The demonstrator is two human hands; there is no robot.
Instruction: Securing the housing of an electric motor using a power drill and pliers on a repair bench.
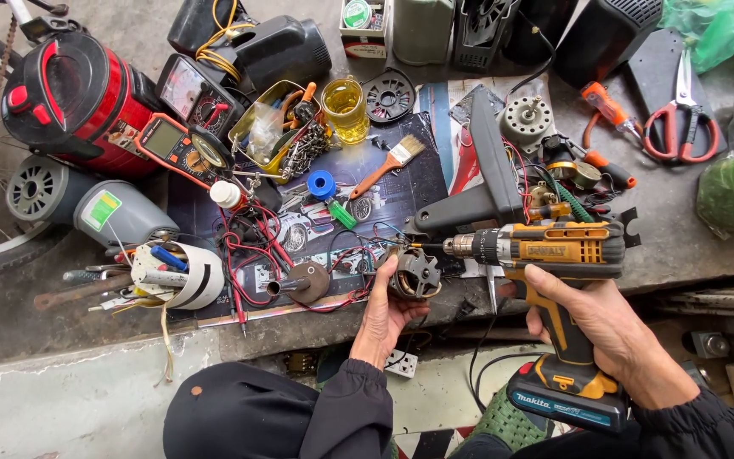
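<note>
Head view: a yellow and black drill (554, 280) is gripped by its handle in the right hand (613, 327), low and right of centre in the frame, with its bit levelled toward a small motor (415, 274). The motor is clasped in the left hand (384, 314) at the near edge of the surface (87, 331), just below centre. Both hands are closed on what they hold, well apart from each other. Red wires (256, 246) are spread left of the motor. A paintbrush (390, 164) and a yellow glass (346, 109) are seen above centre, a multimeter (167, 143) at upper left, and red scissors (681, 119) at upper right.
</note>
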